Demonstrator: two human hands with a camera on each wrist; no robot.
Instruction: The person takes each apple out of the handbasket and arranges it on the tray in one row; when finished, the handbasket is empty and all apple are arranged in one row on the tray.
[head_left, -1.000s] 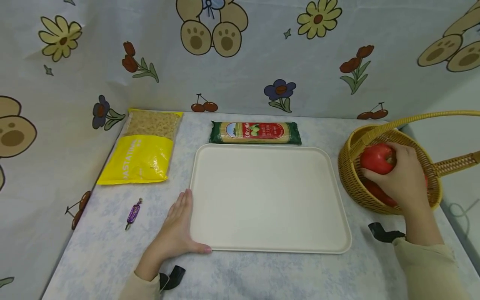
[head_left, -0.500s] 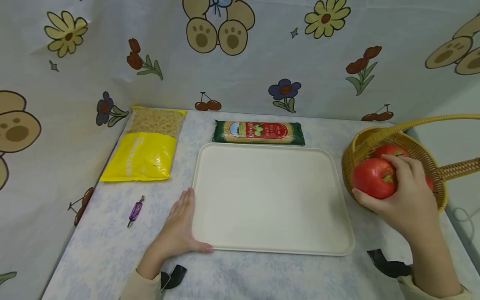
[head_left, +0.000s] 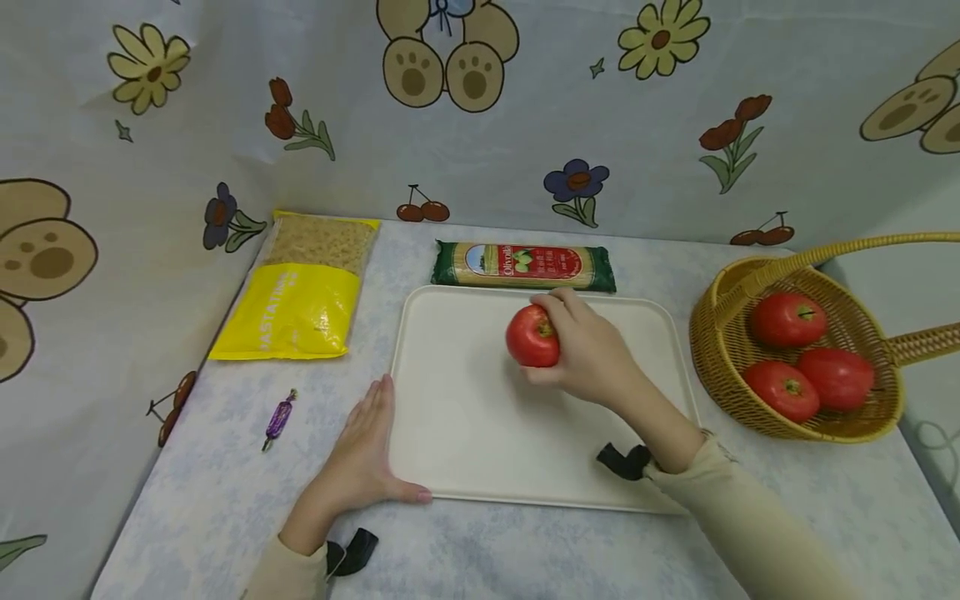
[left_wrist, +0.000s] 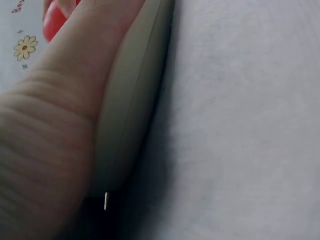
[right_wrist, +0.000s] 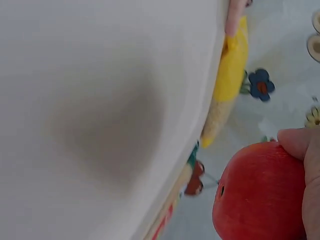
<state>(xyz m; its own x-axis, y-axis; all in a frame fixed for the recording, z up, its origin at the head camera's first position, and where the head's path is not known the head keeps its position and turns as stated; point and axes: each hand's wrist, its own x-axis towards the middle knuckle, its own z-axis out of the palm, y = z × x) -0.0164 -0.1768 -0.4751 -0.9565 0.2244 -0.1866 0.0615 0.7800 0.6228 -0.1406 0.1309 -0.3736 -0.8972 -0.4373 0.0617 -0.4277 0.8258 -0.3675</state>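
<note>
In the head view my right hand [head_left: 596, 354] holds a red apple [head_left: 531, 336] above the white tray [head_left: 480, 425], and a shadow falls on the tray below it. The right wrist view shows the same apple [right_wrist: 260, 195] gripped by fingers and thumb, held apart from the tray surface. My left hand [head_left: 356, 462] lies against the tray's left front corner, fingers straight along the left side and thumb along the front edge. In the left wrist view the thumb side of that hand presses by the tray's rim [left_wrist: 132, 95]. Several fingers of it are hidden there.
At the right stands a wicker basket [head_left: 708, 371] with a tall handle and 3 red fruits inside. Behind the tray lies a spaghetti pack [head_left: 525, 265]. A yellow pasta bag [head_left: 288, 308] and a purple wrapped candy [head_left: 278, 421] lie at the left. A patterned cloth [head_left: 480, 158] hangs behind.
My right hand has lifted the apple out of the basket and carried it left over the tray. My left hand has stayed at the tray corner.
</note>
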